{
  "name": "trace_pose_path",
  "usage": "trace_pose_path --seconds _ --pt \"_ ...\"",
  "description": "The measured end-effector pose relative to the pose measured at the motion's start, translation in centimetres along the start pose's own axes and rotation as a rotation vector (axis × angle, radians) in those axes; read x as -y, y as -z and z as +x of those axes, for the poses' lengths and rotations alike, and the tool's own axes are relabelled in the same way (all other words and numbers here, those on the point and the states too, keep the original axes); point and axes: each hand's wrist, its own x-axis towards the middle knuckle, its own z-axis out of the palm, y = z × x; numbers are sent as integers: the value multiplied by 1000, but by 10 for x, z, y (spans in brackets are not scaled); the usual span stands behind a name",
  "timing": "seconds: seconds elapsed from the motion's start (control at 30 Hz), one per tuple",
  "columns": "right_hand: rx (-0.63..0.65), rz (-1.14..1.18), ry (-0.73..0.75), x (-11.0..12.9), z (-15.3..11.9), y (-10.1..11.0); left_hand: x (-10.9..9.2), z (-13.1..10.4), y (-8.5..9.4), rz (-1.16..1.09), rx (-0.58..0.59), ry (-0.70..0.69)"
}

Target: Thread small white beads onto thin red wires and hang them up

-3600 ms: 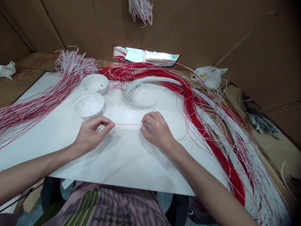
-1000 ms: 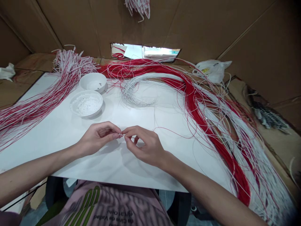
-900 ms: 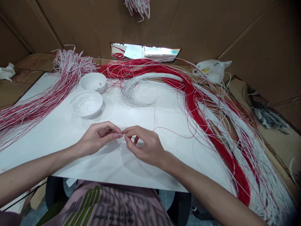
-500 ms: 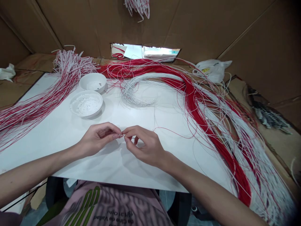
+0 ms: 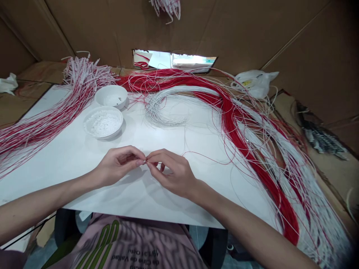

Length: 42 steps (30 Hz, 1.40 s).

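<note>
Together, left grip [image 5: 119, 166] and right grip [image 5: 175, 172] pinch strand [image 5: 145, 161].

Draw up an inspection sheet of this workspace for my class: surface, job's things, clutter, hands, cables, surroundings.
Surface: white tabletop, strands across its far and side areas.
Job's things: tiny item at the fingertips, too small to identify; front bowl holding white bits.
Clutter: loose strands around the red bundle.
Hands: left hand and right hand pinched, fingertips together.
Cables: black cord lower left, purpose unclear.
Surroundings: cardboard wall, cut opening.
</note>
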Motion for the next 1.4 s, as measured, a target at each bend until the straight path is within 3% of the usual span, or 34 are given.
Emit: trace_pose_path --seconds 0.23,0.47,0.67,1.0,1.27,1.4 --pt "14 -7 4 -1 0 0 -1 1 -1 135 -12 -70" --pt "-31 -121 -63 -7 -3 0 -1 -1 0 520 -28 -319" --pt "23 -145 -50 -8 -4 -1 3 -3 1 551 -6 -412" --pt "33 -120 -19 -7 -1 0 -5 -4 -4 642 -69 -400" --pt "116 -392 -103 -34 9 37 -3 0 14 714 -230 -333" --pt "136 -426 -151 -43 10 44 -2 0 16 721 -242 -335"
